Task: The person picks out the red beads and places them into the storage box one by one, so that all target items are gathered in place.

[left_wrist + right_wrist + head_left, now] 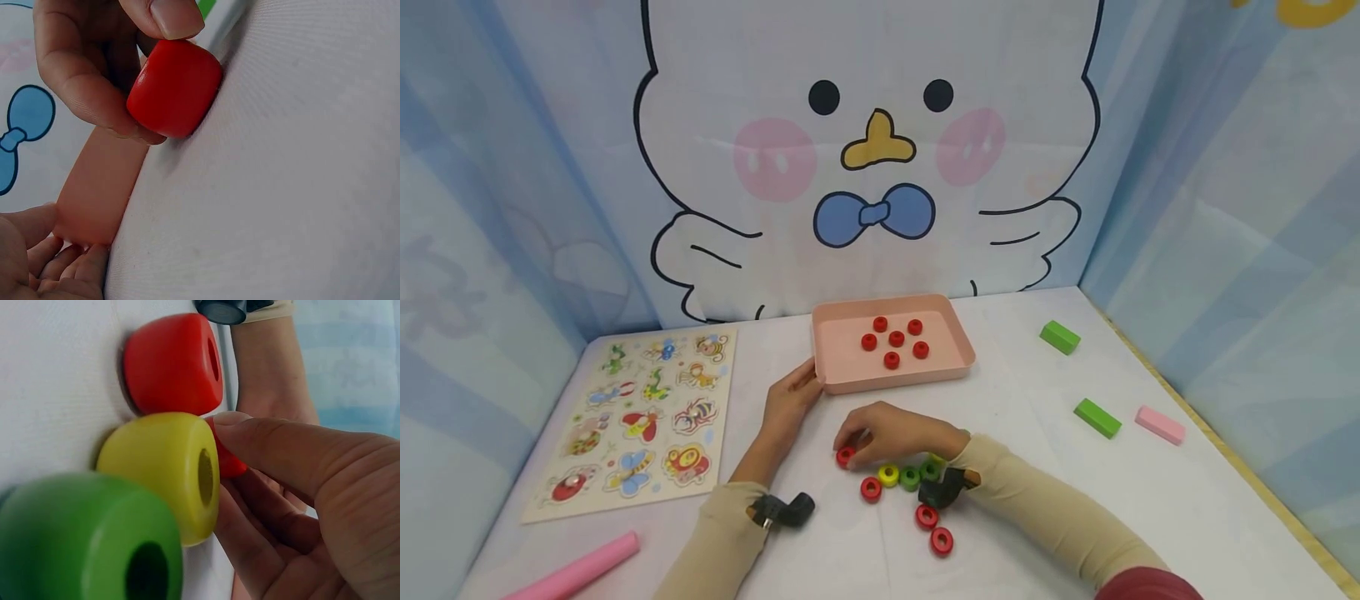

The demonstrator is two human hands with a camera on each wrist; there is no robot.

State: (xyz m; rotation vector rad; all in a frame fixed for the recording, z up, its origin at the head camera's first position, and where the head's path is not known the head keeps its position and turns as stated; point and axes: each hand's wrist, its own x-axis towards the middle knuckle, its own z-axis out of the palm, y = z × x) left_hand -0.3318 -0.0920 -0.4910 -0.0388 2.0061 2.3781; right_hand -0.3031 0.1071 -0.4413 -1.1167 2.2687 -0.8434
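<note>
At the far left of the white table [1150, 517] we see a pink roll [576, 571] lying near the front edge, and behind it an animal puzzle board [640, 417] lying flat.

Moving right, our left hand [788, 402] rests on the table with its fingers fairly straight, the fingertips touching the near left corner of the pink tray [831, 385]. The left wrist view shows those fingers [62, 265] against the tray's corner, holding nothing. Six red beads [895, 340] lie inside the tray.

Just in front of the tray, our right hand [898, 433] reaches down to the table and pinches a red bead [846, 457] narrowly between thumb and fingertips. The left wrist view shows the bead [175, 87] gripped that way, its lower side touching the tablecloth. In the right wrist view, it is mostly hidden behind the thumb.

Beside the pinched bead runs a short row: another red bead [871, 489], a yellow bead [888, 475], and a green bead [910, 478], each close to the next. A second green bead [929, 471] sits partly under our right wrist. Two more red beads [934, 530] lie nearer to us.

Further right, well apart from the beads, two green blocks [1097, 417] and a pink block [1160, 425] lie on the table.
</note>
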